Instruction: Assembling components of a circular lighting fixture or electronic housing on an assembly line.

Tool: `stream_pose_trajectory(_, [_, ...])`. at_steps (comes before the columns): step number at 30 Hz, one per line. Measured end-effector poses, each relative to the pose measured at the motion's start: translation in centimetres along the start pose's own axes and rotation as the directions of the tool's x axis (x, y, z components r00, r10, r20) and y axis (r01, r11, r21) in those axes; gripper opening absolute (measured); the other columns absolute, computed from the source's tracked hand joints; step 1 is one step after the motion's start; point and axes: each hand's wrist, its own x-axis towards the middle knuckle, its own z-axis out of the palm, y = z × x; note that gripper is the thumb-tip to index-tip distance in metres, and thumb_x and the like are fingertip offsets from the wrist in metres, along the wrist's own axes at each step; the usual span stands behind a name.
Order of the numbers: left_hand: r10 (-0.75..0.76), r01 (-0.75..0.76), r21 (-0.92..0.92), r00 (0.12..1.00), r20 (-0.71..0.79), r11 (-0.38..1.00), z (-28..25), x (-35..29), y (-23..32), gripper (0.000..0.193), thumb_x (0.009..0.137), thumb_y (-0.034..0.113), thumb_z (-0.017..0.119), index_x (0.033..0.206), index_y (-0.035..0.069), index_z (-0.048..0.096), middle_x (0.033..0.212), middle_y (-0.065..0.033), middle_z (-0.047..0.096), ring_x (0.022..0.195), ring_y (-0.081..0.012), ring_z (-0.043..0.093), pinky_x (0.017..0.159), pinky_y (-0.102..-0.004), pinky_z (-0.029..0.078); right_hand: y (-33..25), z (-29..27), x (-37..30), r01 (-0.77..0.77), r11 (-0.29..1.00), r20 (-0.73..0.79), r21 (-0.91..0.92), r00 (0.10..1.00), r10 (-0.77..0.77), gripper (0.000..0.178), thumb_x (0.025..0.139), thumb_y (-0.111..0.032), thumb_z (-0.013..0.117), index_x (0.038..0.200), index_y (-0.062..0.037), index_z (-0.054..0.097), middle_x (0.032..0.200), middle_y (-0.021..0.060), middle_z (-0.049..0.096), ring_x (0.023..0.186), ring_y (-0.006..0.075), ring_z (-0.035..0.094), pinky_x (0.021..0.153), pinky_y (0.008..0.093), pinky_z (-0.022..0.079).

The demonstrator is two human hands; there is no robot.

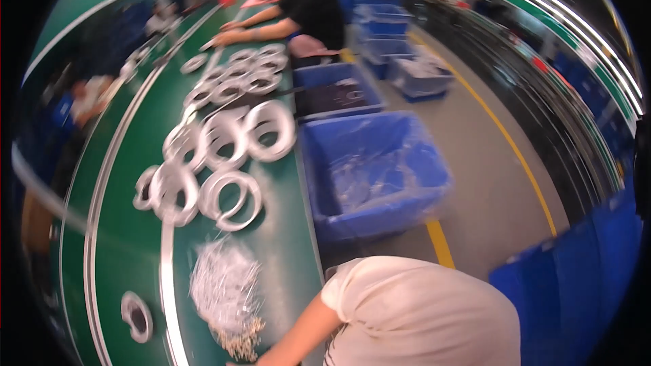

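Note:
My right arm reaches in from the lower right under a pale sleeve. Only a sliver of my right hand (261,360) shows at the bottom edge, so its fingers are hidden. Just beside it lies a small heap of beige little parts (241,340), touching a crumpled clear plastic bag (227,285) of whitish thin pieces. Beyond the bag, white ring-shaped parts (234,200) rest on the green bench. To the left, a single white ring with a dark opening (137,316) lies past the light metal strip. My left hand is out of the picture.
A blue bin lined with clear plastic (424,193) stands right of the green bench (288,230), with another blue bin (369,105) behind it. More white rings (261,81) sit farther up. A co-worker in black (322,10) works there. Blue crates (380,13) are stacked behind.

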Motion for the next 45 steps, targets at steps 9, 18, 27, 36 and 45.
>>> stream_pose_trajectory(9, [0.389, -0.398, 0.046, 0.856, -0.34, 0.916, 8.1, -13.2, 1.8, 0.049, 0.082, 0.004, 0.048, 0.126, 0.001, 0.027, 0.12, -0.0159, 0.044, 0.112, -0.0256, 0.044, 0.093, -0.0372, 0.038, 3.3, -8.8, 3.1, 0.188, 0.61, -0.429, 0.77, 0.86, 0.277, 0.117, 0.048, -0.023, 0.085, 0.131, 0.0024, 0.007, 0.126, 0.0184, 0.029, 0.117, 0.026, 0.034, 0.098, 0.0361, 0.029])
stream_pose_trajectory(18, [0.108, -0.07, -0.663, 0.994, 0.016, 0.745, 5.9, -15.9, 2.8, 0.069, 0.08, 0.052, 0.035, 0.129, 0.004, 0.027, 0.127, -0.0159, 0.035, 0.116, -0.0333, 0.037, 0.095, -0.0543, 0.03, 3.6, -5.1, 2.2, 0.09, 0.919, -0.446, 0.383, 0.89, 0.098, 0.118, 0.042, -0.025, 0.086, 0.133, -0.0005, 0.014, 0.127, 0.0169, 0.028, 0.115, 0.0263, 0.037, 0.096, 0.0367, 0.033])
stream_pose_trajectory(27, [0.293, -0.449, -0.348, 0.86, -0.417, 0.823, 7.1, -13.6, 2.0, 0.057, 0.082, 0.04, 0.031, 0.123, 0.002, 0.038, 0.115, -0.0116, 0.049, 0.108, -0.0244, 0.045, 0.094, -0.0383, 0.034, 4.2, -5.0, 3.9, 0.207, 0.48, -0.388, 0.853, 0.865, 0.317, 0.117, 0.051, -0.02, 0.082, 0.131, 0.0043, 0.0, 0.132, 0.0252, 0.017, 0.121, 0.0293, 0.029, 0.097, 0.0376, 0.031])
stream_pose_trajectory(36, [0.225, -0.34, -0.366, 0.92, -0.322, 0.866, 5.5, -14.6, 1.6, 0.047, 0.074, 0.033, 0.037, 0.105, -0.001, 0.049, 0.08, -0.0077, 0.056, 0.076, -0.0183, 0.054, 0.073, -0.0303, 0.046, 2.2, -4.7, 3.7, 0.091, 0.989, -0.496, 0.119, 0.868, -0.02, 0.115, 0.045, -0.025, 0.082, 0.131, 0.0023, 0.011, 0.12, 0.0218, 0.031, 0.114, 0.035, 0.033, 0.096, 0.0412, 0.029])
stream_pose_trajectory(45, [0.064, -0.119, -0.538, 0.991, -0.12, 0.835, 4.9, -14.7, 1.8, 0.051, 0.086, 0.038, 0.028, 0.118, 0.003, 0.045, 0.111, -0.0136, 0.052, 0.1, -0.0254, 0.052, 0.087, -0.0384, 0.043, 2.9, -5.3, 2.7, 0.17, 0.971, -0.365, 0.166, 0.926, -0.1, 0.113, 0.043, -0.03, 0.082, 0.13, 0.0013, 0.016, 0.128, 0.0223, 0.026, 0.117, 0.036, 0.03, 0.096, 0.0429, 0.028])
